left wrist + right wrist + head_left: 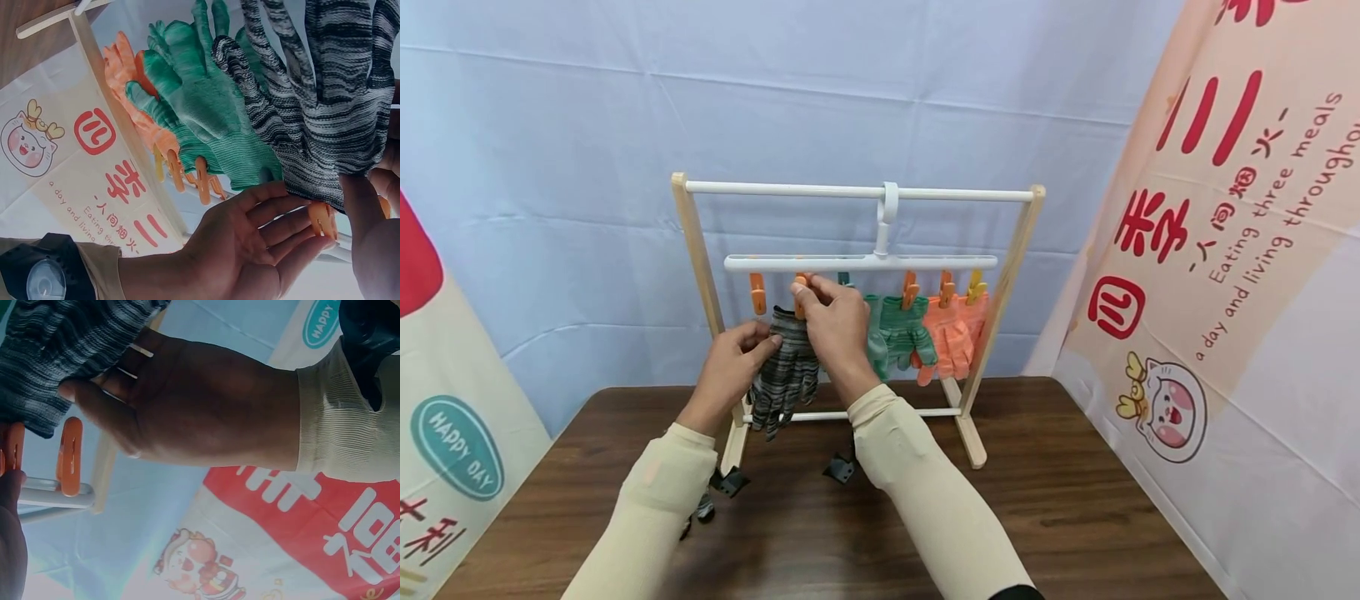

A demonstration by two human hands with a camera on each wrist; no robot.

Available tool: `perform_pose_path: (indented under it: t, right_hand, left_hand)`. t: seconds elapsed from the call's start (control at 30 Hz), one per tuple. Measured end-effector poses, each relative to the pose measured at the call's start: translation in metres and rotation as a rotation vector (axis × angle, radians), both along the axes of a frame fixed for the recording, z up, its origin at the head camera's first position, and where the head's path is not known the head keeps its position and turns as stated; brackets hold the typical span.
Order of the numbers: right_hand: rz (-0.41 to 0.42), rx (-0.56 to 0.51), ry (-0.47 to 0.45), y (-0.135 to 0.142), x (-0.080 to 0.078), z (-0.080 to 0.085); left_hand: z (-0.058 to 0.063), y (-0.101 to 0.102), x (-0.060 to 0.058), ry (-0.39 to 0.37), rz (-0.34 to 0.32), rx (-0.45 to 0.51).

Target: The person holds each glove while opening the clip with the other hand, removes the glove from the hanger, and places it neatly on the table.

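A black-and-grey striped knit glove [786,367] hangs fingers down below the white hanger [820,264]. My left hand [733,367] holds its cuff at the left side, thumb in front, as the right wrist view also shows. With thumb and fingers, my right hand [842,329] pinches an orange clothespin [322,220] at the glove's cuff edge. Whether the clothespin's tips bite the cuff cannot be told. Another orange clothespin [758,296] hangs bare to the left. Green gloves [906,329] and orange gloves [953,337] hang from clothespins farther right.
The hanger hooks over the top bar of a wooden stand [1000,300] on a brown table [1037,500]. A dark striped item [704,508] lies partly hidden by my left forearm. Cloth backdrop [587,167] stands behind, with a printed banner [1225,250] at right.
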State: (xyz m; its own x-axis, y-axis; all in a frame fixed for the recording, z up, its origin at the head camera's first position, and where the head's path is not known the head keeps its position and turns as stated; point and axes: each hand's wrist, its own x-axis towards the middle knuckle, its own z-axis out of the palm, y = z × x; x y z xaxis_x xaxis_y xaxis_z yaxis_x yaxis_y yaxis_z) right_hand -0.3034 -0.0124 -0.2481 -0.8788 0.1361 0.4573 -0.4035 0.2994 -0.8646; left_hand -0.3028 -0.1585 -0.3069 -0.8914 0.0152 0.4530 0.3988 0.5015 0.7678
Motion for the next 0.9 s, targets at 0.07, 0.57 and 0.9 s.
perform_pose_path:
  t: [0.07,0.57,0.9]
  right_hand:
    - [-0.007,0.003,-0.005,-0.001,0.000,0.000]
    - [0.011,-0.027,0.025,-0.002,0.000,-0.005]
    - [0.005,-0.022,0.019,-0.001,0.004,-0.004]
  left_hand:
    - [-0.002,-0.003,0.001,-0.013,-0.001,0.010]
    - [-0.013,-0.030,0.010,-0.034,0.001,0.040]
    - [-0.017,-0.038,0.020,-0.046,0.033,-0.005]
